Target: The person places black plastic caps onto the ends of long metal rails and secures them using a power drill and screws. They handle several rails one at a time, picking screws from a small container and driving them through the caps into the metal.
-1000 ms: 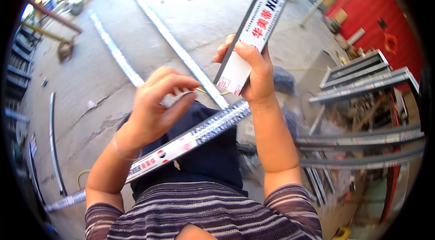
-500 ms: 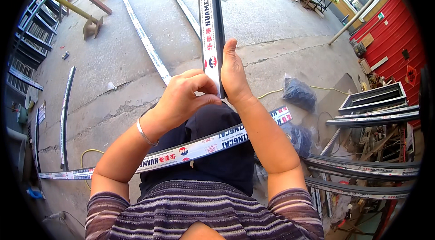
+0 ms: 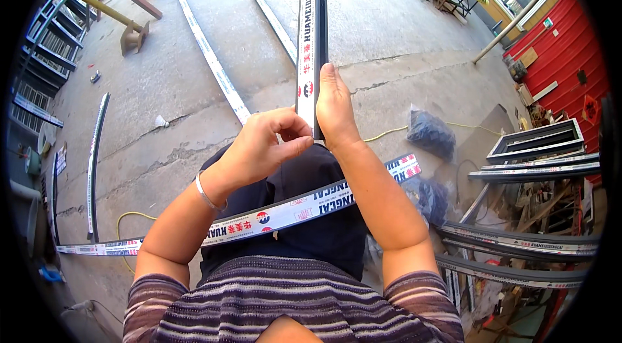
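Head view: your right hand (image 3: pixel 335 110) lies flat along the right side of a long, straight metal profile strip wrapped in white printed film with a dark edge (image 3: pixel 310 32), fingers pressed together and extended up its length, the thumb hidden behind the strip. The strip stands out away from you over the concrete, its near end just above your lap. Your left hand (image 3: pixel 262 145) is curled at that near end, thumb and forefinger pinched together at the strip's lower left corner; whether they grip the film or the metal cannot be told. A thin, smooth metal bangle (image 3: pixel 206 191) circles your left wrist. Across your dark trousers lies a second film-wrapped profile strip, white with red marks (image 3: pixel 272 215), running from lower left to upper right. Your ribbed, striped knit top (image 3: pixel 291 304) fills the lower edge. The grey concrete floor (image 3: pixel 162 123) is rough and cracked, and two more long pale strips (image 3: pixel 210 61) lie on it well apart from you. A dark crumpled plastic bag (image 3: pixel 427 130) sits to the right beside a yellow cable (image 3: pixel 385 132). Rectangular dark metal frames (image 3: pixel 538 142) are stacked at far right.
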A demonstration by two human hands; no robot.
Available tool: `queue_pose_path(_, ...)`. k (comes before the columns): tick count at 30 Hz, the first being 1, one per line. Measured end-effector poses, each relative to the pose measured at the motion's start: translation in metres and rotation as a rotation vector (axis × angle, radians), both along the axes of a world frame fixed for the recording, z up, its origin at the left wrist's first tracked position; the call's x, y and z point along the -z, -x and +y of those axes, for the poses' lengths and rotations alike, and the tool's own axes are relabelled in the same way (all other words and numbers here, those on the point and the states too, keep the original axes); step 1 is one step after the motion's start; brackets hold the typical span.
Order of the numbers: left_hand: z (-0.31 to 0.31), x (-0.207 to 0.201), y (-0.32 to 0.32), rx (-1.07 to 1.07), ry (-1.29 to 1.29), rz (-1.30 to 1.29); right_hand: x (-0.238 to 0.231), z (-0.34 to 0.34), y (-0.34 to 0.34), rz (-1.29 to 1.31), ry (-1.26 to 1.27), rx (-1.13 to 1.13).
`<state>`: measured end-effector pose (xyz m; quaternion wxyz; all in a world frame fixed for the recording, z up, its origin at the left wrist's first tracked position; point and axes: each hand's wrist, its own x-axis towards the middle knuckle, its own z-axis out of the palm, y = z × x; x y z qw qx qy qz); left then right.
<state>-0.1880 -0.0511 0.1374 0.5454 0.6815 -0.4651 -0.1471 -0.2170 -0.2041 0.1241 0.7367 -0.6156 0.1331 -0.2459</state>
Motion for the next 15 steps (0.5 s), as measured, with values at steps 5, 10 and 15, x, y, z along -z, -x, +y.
queue_pose_path(5,-0.006,0.014,-0.006,0.040,-0.026,0.323,0.009,-0.004,-0.001,0.007,0.051,-0.005)
queue_pose_path(10,-0.018,0.021,-0.020,-0.374,0.230,-0.632,0.004,-0.003,-0.003,0.007,0.028,-0.006)
queue_pose_path(15,-0.029,-0.001,-0.067,-0.477,0.234,-0.843,-0.010,0.003,0.008,0.056,-0.117,-0.112)
